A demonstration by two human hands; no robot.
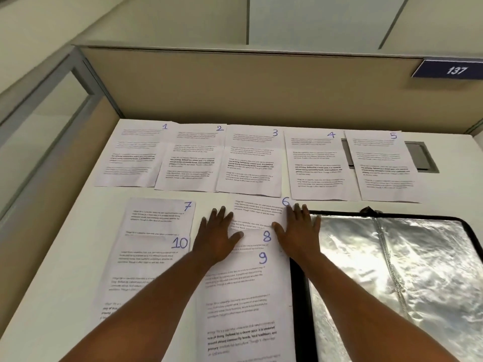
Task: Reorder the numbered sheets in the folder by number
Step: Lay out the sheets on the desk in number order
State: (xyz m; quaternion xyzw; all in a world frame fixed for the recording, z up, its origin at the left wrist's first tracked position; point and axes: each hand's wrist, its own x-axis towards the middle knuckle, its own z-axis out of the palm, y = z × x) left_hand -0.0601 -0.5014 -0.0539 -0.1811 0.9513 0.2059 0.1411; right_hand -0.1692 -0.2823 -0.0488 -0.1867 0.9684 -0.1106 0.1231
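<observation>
Nearest, sheet 9 [243, 296] lies on the counter [65, 257] between the forearms, heading a staggered pile with sheet 8 [261, 237] and sheet 6 [257, 209] showing beyond it. Both hands lie flat, palms down, fingers spread. The left hand [218, 237] presses the pile's left edge and the right hand [298, 233] its right edge, with the thumbs on sheet 8. At 9 o'clock of the left hand, sheet 10 [146, 259] overlaps sheet 7 [159, 215]. At 3 o'clock of the right hand lies the silver, black-rimmed folder [392, 270], just beside the pile. At 12 o'clock, farther back, sheet 1 [133, 155], sheet 2 [190, 158], sheet 3 [251, 163], sheet 4 [317, 165] and sheet 5 [383, 165] form a row.
</observation>
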